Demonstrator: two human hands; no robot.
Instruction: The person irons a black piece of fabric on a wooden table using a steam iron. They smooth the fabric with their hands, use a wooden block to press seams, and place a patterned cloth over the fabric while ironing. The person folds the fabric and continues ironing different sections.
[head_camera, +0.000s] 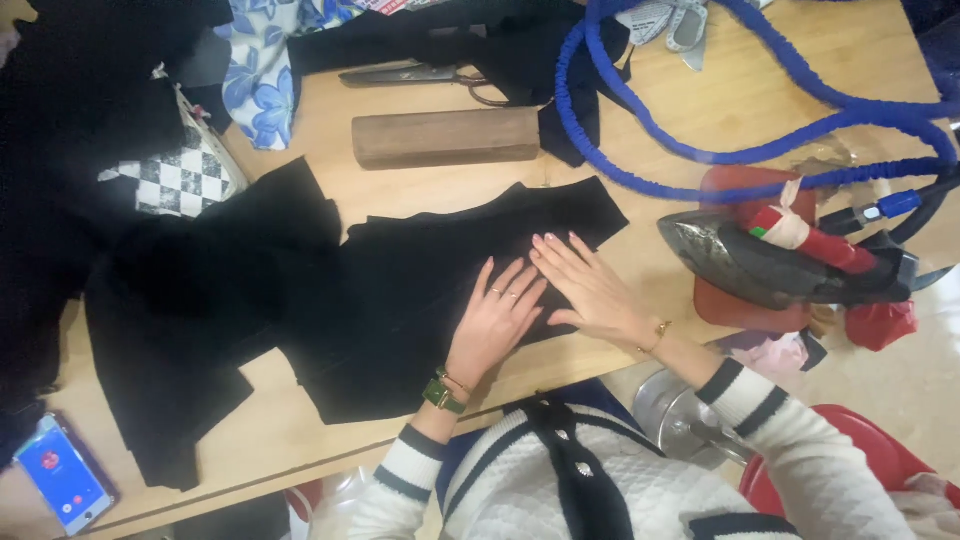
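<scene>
Both hands, left (497, 318) and right (590, 287), lie open and flat on the black cloth (400, 290), spread smooth on the worktop (640, 90). The iron (770, 265) sits at three o'clock.

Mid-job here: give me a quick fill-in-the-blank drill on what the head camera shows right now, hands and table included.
1. Both hands, the left hand and the right hand, lie flat on a ____ garment.
2. The iron rests to the ____ of the hands.
3. The hose looped above the iron is ____ in colour.
4. At the table's lower left corner lies a ____.

Missing words: black; right; blue; phone
</scene>
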